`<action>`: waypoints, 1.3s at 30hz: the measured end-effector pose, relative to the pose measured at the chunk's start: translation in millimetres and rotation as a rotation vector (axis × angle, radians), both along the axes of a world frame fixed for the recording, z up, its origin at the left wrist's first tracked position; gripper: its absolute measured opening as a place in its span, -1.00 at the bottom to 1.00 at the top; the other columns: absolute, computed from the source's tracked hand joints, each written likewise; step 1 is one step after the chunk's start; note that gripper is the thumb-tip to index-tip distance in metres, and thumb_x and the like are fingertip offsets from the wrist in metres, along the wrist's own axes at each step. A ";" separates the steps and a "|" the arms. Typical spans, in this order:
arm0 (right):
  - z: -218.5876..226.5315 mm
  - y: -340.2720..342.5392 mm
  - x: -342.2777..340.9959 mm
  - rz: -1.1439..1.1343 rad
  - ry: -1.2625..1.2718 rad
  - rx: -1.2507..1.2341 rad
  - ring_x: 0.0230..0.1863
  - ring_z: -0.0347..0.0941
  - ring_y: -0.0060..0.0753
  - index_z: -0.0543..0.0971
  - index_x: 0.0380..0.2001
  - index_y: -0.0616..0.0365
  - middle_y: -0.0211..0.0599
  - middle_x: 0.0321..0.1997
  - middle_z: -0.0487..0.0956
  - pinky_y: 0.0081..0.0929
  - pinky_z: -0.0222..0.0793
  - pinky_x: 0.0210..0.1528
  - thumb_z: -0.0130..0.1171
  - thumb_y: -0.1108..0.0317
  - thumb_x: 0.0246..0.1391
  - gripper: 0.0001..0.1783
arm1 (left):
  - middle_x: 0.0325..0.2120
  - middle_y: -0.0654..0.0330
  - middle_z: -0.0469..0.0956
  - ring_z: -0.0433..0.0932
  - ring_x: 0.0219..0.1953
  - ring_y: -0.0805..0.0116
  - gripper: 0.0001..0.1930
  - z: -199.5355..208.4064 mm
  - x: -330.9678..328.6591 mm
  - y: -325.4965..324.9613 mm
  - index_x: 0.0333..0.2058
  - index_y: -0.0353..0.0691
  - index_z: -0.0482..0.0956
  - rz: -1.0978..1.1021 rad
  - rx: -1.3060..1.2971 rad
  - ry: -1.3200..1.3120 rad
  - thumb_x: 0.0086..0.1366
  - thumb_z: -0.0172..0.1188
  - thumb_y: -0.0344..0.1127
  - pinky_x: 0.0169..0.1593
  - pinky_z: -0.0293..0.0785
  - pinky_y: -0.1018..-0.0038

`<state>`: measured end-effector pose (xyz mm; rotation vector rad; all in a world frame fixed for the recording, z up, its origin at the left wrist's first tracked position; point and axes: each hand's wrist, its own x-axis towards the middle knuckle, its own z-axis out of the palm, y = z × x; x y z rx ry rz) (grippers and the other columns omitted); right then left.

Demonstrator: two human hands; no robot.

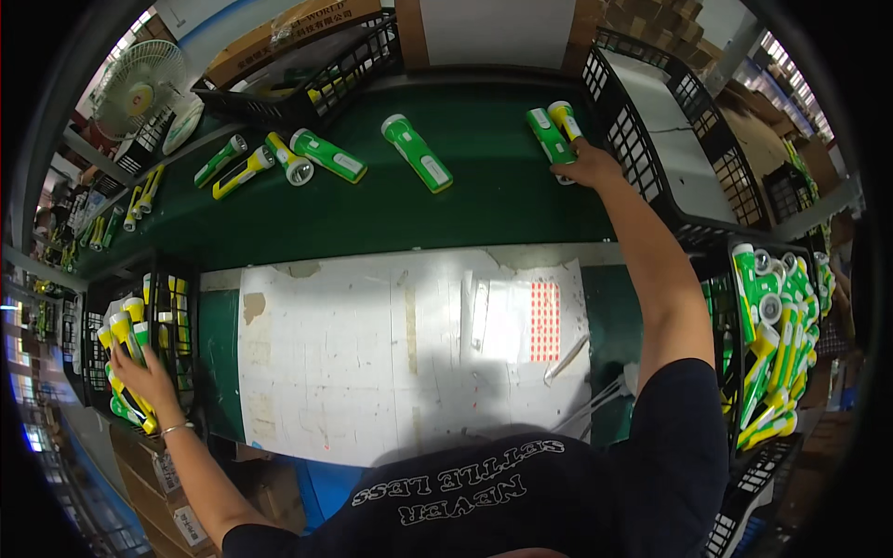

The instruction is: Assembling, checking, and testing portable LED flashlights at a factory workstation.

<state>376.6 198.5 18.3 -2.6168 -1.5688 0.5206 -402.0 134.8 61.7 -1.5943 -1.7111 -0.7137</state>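
Observation:
At the far left, my left hand (147,379) reaches into a black crate (193,339) of green and yellow flashlights. Its fingers lie around a flashlight with a white-and-green body (140,333); other flashlights partly hide the grip. My right arm stretches out to the far right of the green conveyor belt. There, my right hand (593,169) has its thumb and fingers closed on a green flashlight (549,135), whose lens end shows by the thumb. A yellow flashlight (564,118) lies right beside it, touching or nearly touching the fingers.
Several flashlights, among them a green one (416,153), lie on the belt (372,219). Nearer me is a white worktop (353,363) with a clear plastic bag and red-dotted sheet (544,322). A full flashlight crate (735,372) stands right. Another black crate (642,158) borders the belt.

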 end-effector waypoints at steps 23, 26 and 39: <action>58.4 -131.1 -96.3 0.228 0.325 0.444 -0.24 0.52 -0.17 0.61 -0.21 0.01 -0.15 -0.35 0.60 -0.44 0.38 -0.21 0.14 -0.20 -0.17 -0.42 | 0.01 0.08 0.21 0.27 0.05 0.23 -0.61 -31.1 415.6 -77.7 -0.05 -0.13 0.42 -1.292 -0.949 -1.012 0.09 0.15 -0.38 0.08 0.28 0.36; 99.0 -185.6 -154.3 0.396 -0.025 0.453 -0.35 0.54 -0.23 0.60 -0.21 -0.14 -0.17 -0.31 0.56 -0.39 0.43 -0.32 0.13 -0.14 -0.10 -0.55 | 0.02 0.12 0.32 0.32 0.05 0.32 -0.46 -25.6 426.5 -72.3 0.10 -0.23 0.20 -1.148 -1.358 -2.155 0.25 0.09 -0.08 0.04 0.36 0.35; 45.7 -311.5 -210.2 0.261 0.613 0.497 -0.19 0.52 -0.25 0.40 0.05 0.03 -0.21 -0.13 0.55 -0.46 0.41 -0.21 0.23 0.16 -0.08 -0.43 | -0.22 0.06 0.48 0.49 -0.21 0.25 -0.53 -30.6 400.8 -127.1 0.02 -0.22 0.29 -0.983 -1.655 -2.438 0.32 -0.12 0.03 -0.15 0.49 0.25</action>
